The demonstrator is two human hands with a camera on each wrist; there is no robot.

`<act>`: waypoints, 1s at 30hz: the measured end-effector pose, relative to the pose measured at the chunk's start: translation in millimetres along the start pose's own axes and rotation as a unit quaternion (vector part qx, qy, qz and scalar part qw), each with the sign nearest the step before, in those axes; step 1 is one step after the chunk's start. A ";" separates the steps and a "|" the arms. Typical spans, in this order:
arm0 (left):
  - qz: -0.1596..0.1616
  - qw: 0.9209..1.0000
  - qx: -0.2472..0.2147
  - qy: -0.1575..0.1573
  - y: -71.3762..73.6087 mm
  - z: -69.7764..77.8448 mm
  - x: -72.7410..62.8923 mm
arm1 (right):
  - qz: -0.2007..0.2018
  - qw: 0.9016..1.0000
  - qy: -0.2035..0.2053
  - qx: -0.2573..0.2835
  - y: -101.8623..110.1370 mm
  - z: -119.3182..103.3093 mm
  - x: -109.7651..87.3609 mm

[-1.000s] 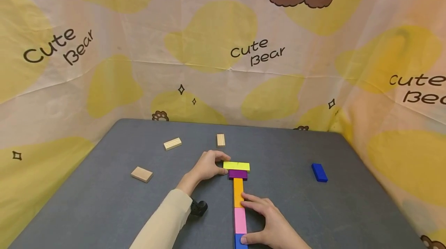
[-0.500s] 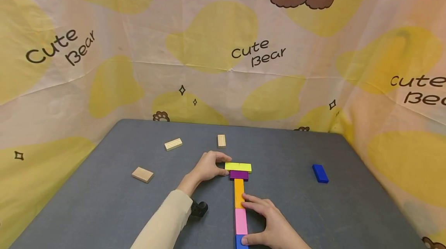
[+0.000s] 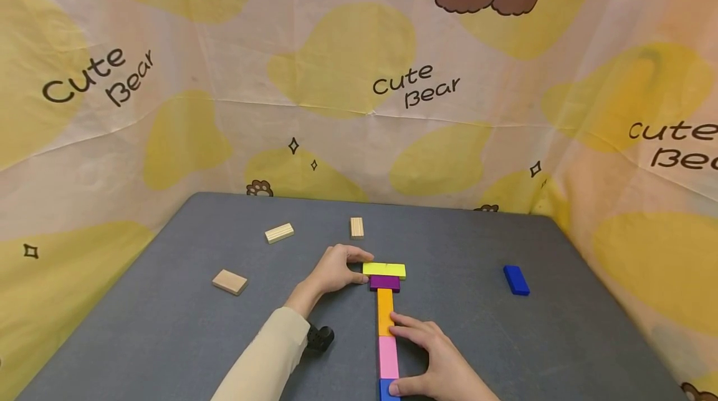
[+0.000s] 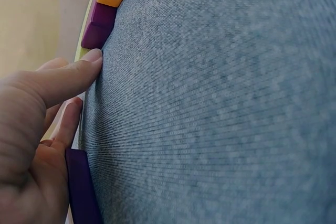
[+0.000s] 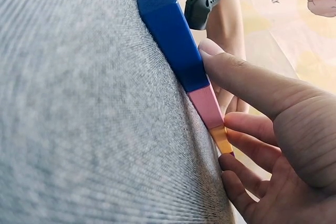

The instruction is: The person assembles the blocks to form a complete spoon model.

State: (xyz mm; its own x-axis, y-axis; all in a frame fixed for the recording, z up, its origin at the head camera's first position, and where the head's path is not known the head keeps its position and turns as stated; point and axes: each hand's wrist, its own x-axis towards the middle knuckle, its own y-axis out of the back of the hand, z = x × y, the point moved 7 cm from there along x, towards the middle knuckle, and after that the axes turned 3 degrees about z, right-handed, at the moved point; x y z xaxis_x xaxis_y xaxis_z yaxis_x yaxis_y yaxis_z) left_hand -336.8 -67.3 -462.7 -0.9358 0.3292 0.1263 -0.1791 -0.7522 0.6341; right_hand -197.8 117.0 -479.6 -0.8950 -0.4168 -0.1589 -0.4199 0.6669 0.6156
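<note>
A line of flat blocks runs up the table in the head view: blue [image 3: 386,391], pink [image 3: 388,356], orange [image 3: 385,310], then a purple block [image 3: 384,283] set crosswise. Across the top, beyond the purple one, lies a yellow block [image 3: 384,270]. My left hand [image 3: 331,270] pinches its left end, the thumb near the purple block's left edge. Along the line's right side, my right hand [image 3: 434,357] rests fingertips against the orange block and its thumb on the blue one. In the left wrist view a dark purple piece [image 4: 83,187] shows beside the palm.
Three plain wooden blocks lie farther off: one at left [image 3: 229,281], one behind it [image 3: 279,232] and one at the back middle [image 3: 356,227]. Another blue block [image 3: 516,279] lies at right. A printed cloth [image 3: 336,77] hangs around the grey table [image 3: 449,251].
Both hands stay at the same blocks. Only a very slight shift of the whole head view shows.
</note>
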 end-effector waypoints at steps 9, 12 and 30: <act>-0.003 1.000 0.007 0.003 -1.0 -0.4 -0.3 | -0.003 1.000 -0.003 0.001 -0.9 -0.3 -0.8; -0.005 1.000 0.005 0.002 -0.9 0.7 -0.8 | -0.003 1.000 -0.011 0.002 -1.0 1.2 -1.4; -0.011 0.998 -0.052 -0.036 6.7 8.2 -12.4 | 0.006 1.000 0.028 -0.007 1.2 -3.5 -3.5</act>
State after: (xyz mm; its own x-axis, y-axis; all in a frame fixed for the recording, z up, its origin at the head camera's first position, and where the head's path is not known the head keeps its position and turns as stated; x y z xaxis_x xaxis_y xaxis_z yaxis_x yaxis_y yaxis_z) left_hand -323.9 -71.8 -453.8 -0.9078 0.3832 0.1707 -0.2324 -0.7981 0.5559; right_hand -194.7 117.0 -475.6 -0.8904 -0.4422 -0.1079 -0.4060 0.6644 0.6275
